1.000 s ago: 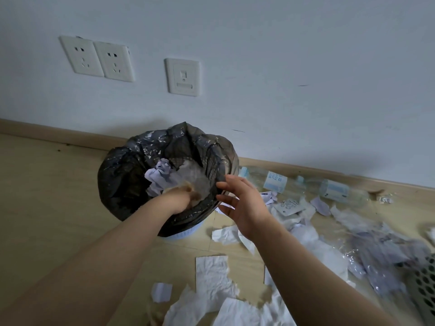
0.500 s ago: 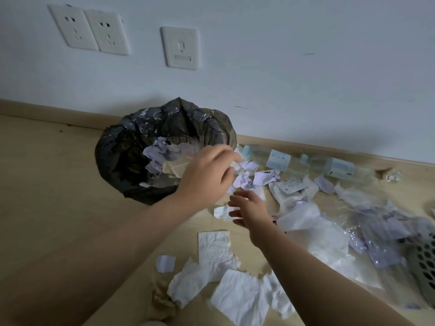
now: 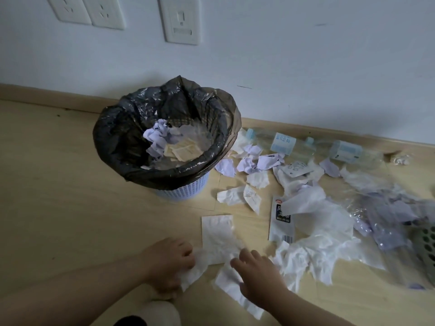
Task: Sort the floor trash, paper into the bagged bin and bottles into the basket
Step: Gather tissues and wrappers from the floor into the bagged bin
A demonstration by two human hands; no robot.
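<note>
Both reaching down, left hand (image 3: 168,263) grips crumpled tissue (image 3: 196,271) while right hand (image 3: 257,277) lies flat on paper (image 3: 231,291)

One bagged bin (image 3: 131,137) stands by the baseboard. Right of it, two clear plastic bottles lie along the wall, the near bottle (image 3: 281,143) and the far bottle (image 3: 346,150), with one green perforated basket (image 3: 426,241) farther right still. Above the bin are three white wall plates (image 3: 181,20). Inside it are one crumpled lilac paper ball (image 3: 156,136) and beige sachets (image 3: 183,150) too overlapped to count. Just right of the bin are at least five lilac paper scraps (image 3: 246,164). In front and to the right are one barcoded wrapper (image 3: 281,222) and white tissue pieces (image 3: 315,252), too tangled to count. Two hands are in front of the bin, the left hand (image 3: 168,262) and the right hand (image 3: 256,276).
</note>
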